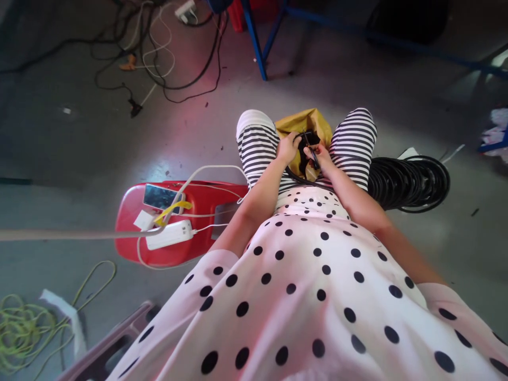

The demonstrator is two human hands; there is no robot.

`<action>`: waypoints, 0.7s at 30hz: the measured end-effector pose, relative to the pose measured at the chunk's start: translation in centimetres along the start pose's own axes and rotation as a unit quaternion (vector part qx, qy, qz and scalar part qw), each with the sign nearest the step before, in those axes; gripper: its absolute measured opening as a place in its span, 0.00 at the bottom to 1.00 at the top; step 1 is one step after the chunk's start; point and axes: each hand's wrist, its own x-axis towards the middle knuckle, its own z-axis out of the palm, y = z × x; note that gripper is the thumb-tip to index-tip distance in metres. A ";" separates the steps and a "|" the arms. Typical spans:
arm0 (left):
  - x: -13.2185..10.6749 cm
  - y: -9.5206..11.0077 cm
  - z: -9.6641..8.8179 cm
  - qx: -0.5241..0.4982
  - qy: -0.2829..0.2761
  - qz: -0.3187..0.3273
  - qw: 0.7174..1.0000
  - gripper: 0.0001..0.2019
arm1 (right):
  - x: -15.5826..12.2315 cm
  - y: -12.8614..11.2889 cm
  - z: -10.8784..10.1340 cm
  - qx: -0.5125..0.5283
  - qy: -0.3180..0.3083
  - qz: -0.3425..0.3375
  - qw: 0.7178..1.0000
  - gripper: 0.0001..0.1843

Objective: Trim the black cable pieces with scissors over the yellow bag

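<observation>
Between my knees sits a yellow bag (321,123) with its mouth open and dark inside. My left hand (288,148), at the bag's left side, has its fingers closed on a thin black cable (301,135). Scissors with dark handles (313,157) are in my right hand (323,160), their blades pointing away from me and close to the cable. Whether the blades touch the cable I cannot tell. More black cable (296,177) runs over my lap below the hands. What lies deep in the bag is hidden.
At my left a red stool (130,214) bears a phone (161,197) and a white power bank (170,234) with cords. Coiled black cable (408,183) lies at my right. Tangled cords (159,74), a blue frame (257,53) and yellow-green rope (24,328) are farther out.
</observation>
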 end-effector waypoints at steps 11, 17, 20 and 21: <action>-0.1 0.6 0.5 -0.016 -0.016 0.005 1.000 0.09 | -0.1 0.2 -0.4 0.018 -0.011 -0.004 1.000 0.40; 0.0 0.5 0.5 0.000 -0.038 0.022 0.999 0.11 | 0.3 0.5 -0.5 0.009 -0.010 0.005 1.000 0.41; 0.2 0.2 0.5 -0.012 -0.049 0.024 0.998 0.11 | 0.6 0.7 -0.3 -0.010 0.007 0.009 1.000 0.41; 0.3 0.1 0.5 -0.013 -0.053 0.026 0.998 0.10 | 0.7 0.8 -0.2 -0.017 0.010 0.007 1.000 0.41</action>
